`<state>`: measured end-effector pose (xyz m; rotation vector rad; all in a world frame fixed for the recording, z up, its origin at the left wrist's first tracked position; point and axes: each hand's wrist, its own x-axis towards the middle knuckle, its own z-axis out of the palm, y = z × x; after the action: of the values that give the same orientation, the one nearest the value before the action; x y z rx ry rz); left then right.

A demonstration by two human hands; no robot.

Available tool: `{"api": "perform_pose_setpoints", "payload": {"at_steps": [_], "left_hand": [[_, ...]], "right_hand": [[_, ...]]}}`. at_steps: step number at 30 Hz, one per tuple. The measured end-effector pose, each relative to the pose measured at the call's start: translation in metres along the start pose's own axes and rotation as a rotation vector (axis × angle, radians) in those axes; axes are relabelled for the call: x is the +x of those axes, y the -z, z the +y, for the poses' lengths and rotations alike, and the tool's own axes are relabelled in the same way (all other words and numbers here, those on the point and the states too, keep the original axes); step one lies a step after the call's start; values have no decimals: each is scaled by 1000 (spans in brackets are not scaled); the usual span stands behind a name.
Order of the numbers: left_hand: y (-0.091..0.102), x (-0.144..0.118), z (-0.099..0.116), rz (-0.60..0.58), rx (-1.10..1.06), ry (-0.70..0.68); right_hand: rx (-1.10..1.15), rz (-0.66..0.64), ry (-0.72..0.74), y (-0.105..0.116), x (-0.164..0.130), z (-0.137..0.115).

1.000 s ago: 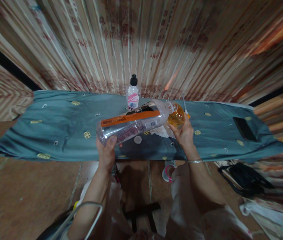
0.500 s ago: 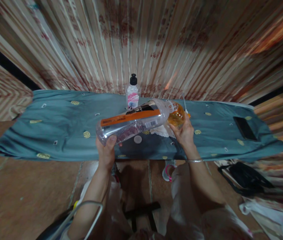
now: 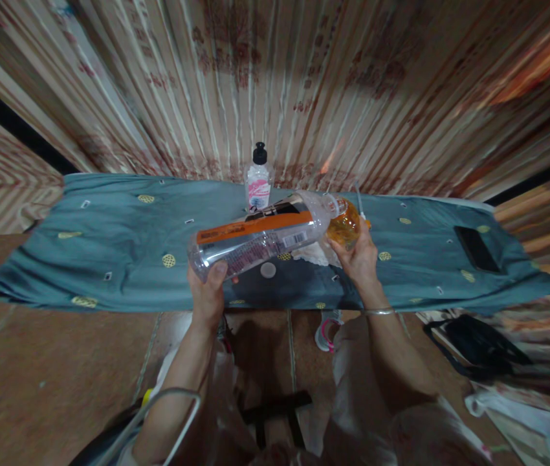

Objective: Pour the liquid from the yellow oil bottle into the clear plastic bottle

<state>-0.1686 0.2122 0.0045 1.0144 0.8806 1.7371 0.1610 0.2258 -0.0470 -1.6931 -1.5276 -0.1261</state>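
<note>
My left hand (image 3: 207,291) is wrapped round the base of a large clear plastic bottle (image 3: 260,236) with an orange and silver label. The bottle lies tilted nearly on its side, its neck pointing right. My right hand (image 3: 358,255) grips a small clear container of amber liquid (image 3: 343,223), held against the large bottle's mouth. Whether liquid is flowing between them I cannot tell. Below them a crumpled white cloth or tissue (image 3: 316,254) and a round whitish cap (image 3: 268,270) rest on the table.
A bottle with a black cap and pink label (image 3: 258,188) stands at the back of the cloth-covered table (image 3: 124,226). A thin white stick-like piece (image 3: 359,199) shows behind my right hand. A dark phone (image 3: 476,249) lies far right. Behind hangs a striped curtain (image 3: 275,84); a black bag (image 3: 479,343) sits lower right.
Almost nothing differs. Both hands keep the large bottle and the small container in the same place, with only a very slight shift.
</note>
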Motion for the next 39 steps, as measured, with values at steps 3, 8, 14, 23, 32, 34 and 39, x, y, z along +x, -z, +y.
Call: {"api": "perform_pose_setpoints", "payload": {"at_steps": [3,8,14,23,32,34,39], "left_hand": [[-1,0,1,-11,1,-2],[-2,0,2,3,12,18],[-2,1,1,19,-1,9],[-1,0,1,-3,-9,10],[-1,3,-1,-12,-9,-11],[-1,3,0,-23,-14,-19],[-2,2,0,-33,-24,-23]], "right_hand": [[10,-10,-4,1,0,-1],[-4,-12,12,2,0,-2],[-14,22,24,0,0,1],[4,-9,9,0,-1,2],[15,16,47,-3,-1,8],[11,21,49,-4,-1,8],[14,17,44,-4,-2,8]]}}
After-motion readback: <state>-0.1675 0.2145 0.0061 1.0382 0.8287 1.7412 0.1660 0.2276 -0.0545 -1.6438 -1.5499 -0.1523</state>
